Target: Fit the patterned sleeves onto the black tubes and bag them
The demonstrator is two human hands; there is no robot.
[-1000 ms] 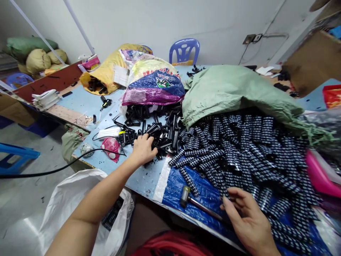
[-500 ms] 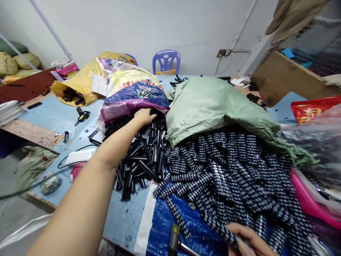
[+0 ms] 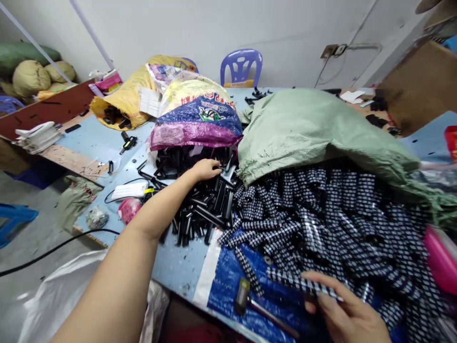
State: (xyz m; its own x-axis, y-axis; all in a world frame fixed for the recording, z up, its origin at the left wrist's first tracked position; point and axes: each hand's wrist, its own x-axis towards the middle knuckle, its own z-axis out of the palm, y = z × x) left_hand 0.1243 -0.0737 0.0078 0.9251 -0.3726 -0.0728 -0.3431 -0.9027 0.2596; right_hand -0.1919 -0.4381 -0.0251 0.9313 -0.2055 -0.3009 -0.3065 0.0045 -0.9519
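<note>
My left hand (image 3: 207,169) reaches over a heap of black plastic pieces (image 3: 210,216), just in front of a printed woven sack's mouth. Its fingers are curled down among the dark pieces, and what they grip is hidden. My right hand (image 3: 352,305) is closed around a black-and-white checked tube (image 3: 298,280), held roughly level above the blue sheet (image 3: 223,286). A large pile of similar checked tubes (image 3: 328,224) lies beyond and to the right of that hand. Below the held tube rests a hammer (image 3: 243,295) with a yellowish end.
The printed sack (image 3: 203,114) and a pale green sack (image 3: 314,124) lie on the table behind the piles. A yellow sack (image 3: 124,105) with dark parts sits farther left. Nearby are a white power strip (image 3: 128,190), a black cable (image 3: 71,245) and a pink tray (image 3: 441,262).
My left hand has drawn back from the printed sack's mouth onto the black pieces. My right hand has raised the checked tube off the pile. The view has shifted left.
</note>
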